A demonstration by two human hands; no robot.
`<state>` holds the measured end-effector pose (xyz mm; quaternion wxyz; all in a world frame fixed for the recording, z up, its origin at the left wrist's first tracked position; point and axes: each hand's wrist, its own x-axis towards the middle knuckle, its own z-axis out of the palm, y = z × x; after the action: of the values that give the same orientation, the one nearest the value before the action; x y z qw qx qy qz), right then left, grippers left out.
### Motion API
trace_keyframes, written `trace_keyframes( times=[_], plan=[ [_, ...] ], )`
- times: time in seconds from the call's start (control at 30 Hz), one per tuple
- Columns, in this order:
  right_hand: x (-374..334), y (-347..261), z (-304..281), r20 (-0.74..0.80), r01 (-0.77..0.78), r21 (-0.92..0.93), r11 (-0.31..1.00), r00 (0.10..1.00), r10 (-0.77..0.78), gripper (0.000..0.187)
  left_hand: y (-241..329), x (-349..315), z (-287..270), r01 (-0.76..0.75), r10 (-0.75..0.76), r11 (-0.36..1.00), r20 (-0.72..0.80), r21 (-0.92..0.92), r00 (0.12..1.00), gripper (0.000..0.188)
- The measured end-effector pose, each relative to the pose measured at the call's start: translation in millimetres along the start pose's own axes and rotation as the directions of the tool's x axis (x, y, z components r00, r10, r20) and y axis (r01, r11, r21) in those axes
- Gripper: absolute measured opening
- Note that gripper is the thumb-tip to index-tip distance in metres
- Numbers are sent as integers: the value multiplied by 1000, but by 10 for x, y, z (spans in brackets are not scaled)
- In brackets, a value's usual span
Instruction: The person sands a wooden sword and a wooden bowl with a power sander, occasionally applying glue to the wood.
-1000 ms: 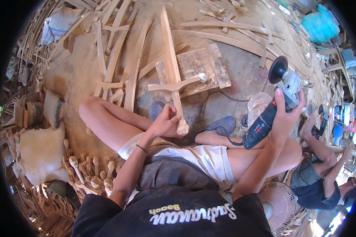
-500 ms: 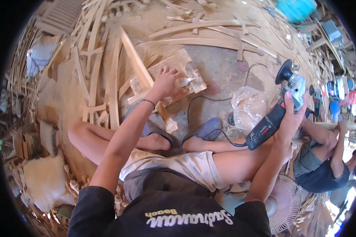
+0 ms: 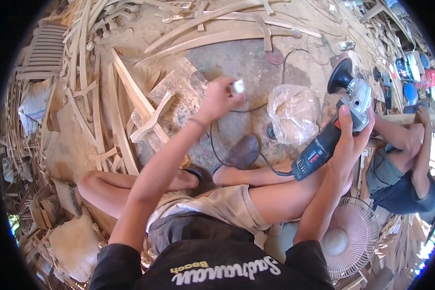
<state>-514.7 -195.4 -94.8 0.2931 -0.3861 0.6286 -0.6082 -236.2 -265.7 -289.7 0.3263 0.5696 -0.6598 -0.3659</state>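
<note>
My left hand (image 3: pixel 220 99) is closed around a small white bottle (image 3: pixel 239 86), slightly blurred, above the floor right of a worn board (image 3: pixel 186 75). On that board lies a wooden sword (image 3: pixel 134 88) with a curved crossguard (image 3: pixel 155 118); its handle end passes behind my left forearm. My right hand (image 3: pixel 350 128) grips an angle grinder (image 3: pixel 319 152) by its body over my right thigh. A round black backing pad (image 3: pixel 340 76) is fitted on the grinder's head, which points upward, away from me.
A clear plastic bag (image 3: pixel 292 113) sits on the floor between my hands, beside the grinder's black cord (image 3: pixel 275 170). More wooden swords (image 3: pixel 217 41) lie beyond and to the left. A fan (image 3: pixel 343 239) stands at my right, near another person (image 3: pixel 401 179).
My left hand has moved right with the bottle, off the board. The sword and board sit further left in view as the view shifts. My right hand still holds the grinder.
</note>
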Motion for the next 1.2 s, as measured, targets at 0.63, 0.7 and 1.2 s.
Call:
trace_keyframes(
  times=[0.63,0.7,1.2],
  plan=[
    [176,214,262,7,-65,-136,989,998,67,63,-634,-214,1652,414,-417,909,-163,-54,894,65],
    [191,184,273,-4,-52,-143,988,999,52,63,-282,-524,1336,284,-276,940,66,-188,959,54],
    [-986,284,1223,474,284,-273,919,871,-128,74,-869,-2953,-558,647,-847,351,65,-677,527,37]
  ],
)
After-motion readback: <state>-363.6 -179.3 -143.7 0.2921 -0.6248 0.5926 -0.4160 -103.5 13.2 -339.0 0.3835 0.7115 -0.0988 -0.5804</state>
